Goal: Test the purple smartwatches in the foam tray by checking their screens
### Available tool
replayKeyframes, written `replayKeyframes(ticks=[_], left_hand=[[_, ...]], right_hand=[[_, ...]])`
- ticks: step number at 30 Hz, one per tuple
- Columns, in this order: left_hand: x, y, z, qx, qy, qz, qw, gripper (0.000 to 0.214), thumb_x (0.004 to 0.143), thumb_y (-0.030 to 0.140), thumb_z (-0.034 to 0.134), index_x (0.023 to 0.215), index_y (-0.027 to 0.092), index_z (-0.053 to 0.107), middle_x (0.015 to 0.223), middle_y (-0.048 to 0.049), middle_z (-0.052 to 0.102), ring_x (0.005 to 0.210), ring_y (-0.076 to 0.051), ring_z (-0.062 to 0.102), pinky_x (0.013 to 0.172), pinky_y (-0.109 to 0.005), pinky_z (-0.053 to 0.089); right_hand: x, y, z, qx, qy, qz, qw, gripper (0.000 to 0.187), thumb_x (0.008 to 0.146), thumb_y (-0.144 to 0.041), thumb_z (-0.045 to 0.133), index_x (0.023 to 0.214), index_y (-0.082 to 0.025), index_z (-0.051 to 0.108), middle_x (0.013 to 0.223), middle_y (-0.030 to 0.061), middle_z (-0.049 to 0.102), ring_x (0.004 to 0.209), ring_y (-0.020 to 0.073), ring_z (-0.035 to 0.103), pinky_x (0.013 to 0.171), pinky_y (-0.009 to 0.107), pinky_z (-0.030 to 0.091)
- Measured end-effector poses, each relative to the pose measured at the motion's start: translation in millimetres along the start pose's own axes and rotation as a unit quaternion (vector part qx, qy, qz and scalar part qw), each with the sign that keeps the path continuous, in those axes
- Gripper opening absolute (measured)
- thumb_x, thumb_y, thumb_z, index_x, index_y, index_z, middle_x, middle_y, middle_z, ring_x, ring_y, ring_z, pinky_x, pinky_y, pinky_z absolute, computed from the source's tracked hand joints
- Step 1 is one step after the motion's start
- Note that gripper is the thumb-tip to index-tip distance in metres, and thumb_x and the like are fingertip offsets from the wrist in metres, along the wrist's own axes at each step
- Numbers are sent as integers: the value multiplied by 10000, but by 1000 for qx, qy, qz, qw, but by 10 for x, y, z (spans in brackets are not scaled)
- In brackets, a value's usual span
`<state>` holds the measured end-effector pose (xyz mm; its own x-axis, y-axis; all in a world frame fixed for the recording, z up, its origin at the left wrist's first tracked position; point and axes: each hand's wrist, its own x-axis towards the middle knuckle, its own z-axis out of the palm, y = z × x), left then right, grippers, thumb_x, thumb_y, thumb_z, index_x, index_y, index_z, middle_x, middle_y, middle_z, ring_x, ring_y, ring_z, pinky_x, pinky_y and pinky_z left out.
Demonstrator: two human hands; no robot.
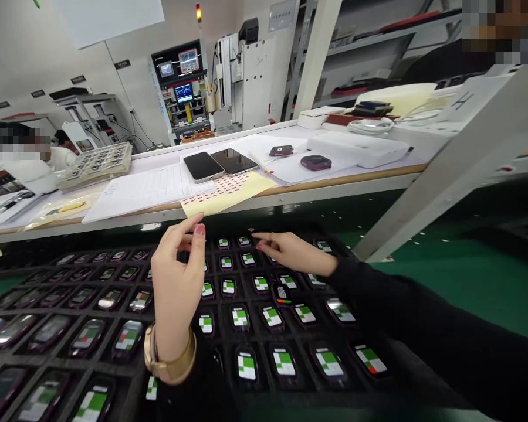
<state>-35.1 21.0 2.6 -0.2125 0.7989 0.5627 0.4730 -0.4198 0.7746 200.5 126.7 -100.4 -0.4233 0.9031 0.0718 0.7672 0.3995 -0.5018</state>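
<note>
My left hand (178,269), with a gold watch (171,363) on its wrist, is raised above the black tray. Its fingers curl over, and the thumb tip comes close to the index fingertip; whatever is between them, if anything, cannot be made out. My right hand (293,252) reaches low over the far rows, index finger stretched out towards a smartwatch (244,241) with a lit screen. Smartwatches in dark purple cases lie in the compartments of the black tray (257,331). Many show green and white blocks. One smartwatch (282,294) sits askew across a divider.
Behind the tray runs a white shelf edge (290,199). On it are two phones (202,166), a yellow sheet of red stickers (224,196), papers (132,190) and two dark red watch units (315,162). A slanted white post (440,167) stands at right.
</note>
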Motion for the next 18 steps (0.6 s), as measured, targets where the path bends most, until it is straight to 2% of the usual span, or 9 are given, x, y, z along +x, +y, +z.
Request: replayKeyframes(ticks=[1, 3, 5, 8, 11, 15, 18], left_hand=[[0, 1, 9, -2, -1, 3, 1000, 261, 973, 384, 622, 1167, 251, 733, 994, -32, 747, 804, -132, 683, 764, -274, 532], [-1, 8, 31, -7, -4, 11, 1000, 248, 972, 378, 626, 1155, 253, 737, 989, -25, 748, 799, -125, 681, 766, -268, 534], [-2, 20, 58, -11, -10, 17, 1000, 241, 973, 372, 626, 1148, 252, 739, 990, -21, 749, 797, -119, 678, 763, -261, 537], [-5, 41, 96, -15, -20, 22, 999, 242, 976, 367, 621, 1152, 248, 738, 1001, -19, 750, 801, -113, 679, 760, -251, 540], [-9, 55, 125, -14, -30, 26, 999, 236, 974, 365, 625, 1147, 250, 738, 1007, -13, 748, 806, -109, 682, 771, -245, 544], [-9, 53, 150, -4, -40, 31, 999, 226, 978, 365, 616, 1134, 258, 740, 996, -7, 744, 798, -110, 679, 779, -251, 546], [-5, 41, 161, 8, -46, 34, 998, 227, 980, 364, 610, 1138, 263, 738, 999, -8, 744, 801, -120, 678, 786, -267, 546]], right_hand=[[-168, 8, -27, 5, -1, -10, 1000, 417, 1045, -268, 473, 1435, -166, 578, 1077, 70, 751, 775, 223, 729, 765, 310, 588], [-506, 38, -36, 11, 5, -30, 999, 435, 1037, -292, 447, 1438, -186, 578, 1070, 62, 757, 828, 239, 741, 766, 320, 604], [-804, 89, 6, 17, 30, -85, 996, 449, 1041, -312, 414, 1446, -193, 567, 1173, 75, 732, 1012, 268, 725, 876, 362, 607], [-1099, 205, 100, -19, 84, -96, 992, 439, 1040, -332, 423, 1439, -215, 564, 1336, 76, 654, 1279, 307, 587, 1013, 437, 568], [-1206, 341, 156, -57, 142, -88, 984, 459, 1045, -308, 414, 1492, -231, 484, 1344, 67, 649, 1323, 308, 546, 1104, 491, 500], [-1203, 486, 170, -88, 176, -105, 975, 614, 1059, -253, 362, 1635, -262, 150, 1319, 59, 664, 1344, 293, 526, 1182, 544, 400], [-1184, 534, 195, -102, 183, -105, 972, 681, 1059, -234, 349, 1646, -265, 4, 1343, 68, 648, 1369, 293, 498, 1185, 588, 381]])
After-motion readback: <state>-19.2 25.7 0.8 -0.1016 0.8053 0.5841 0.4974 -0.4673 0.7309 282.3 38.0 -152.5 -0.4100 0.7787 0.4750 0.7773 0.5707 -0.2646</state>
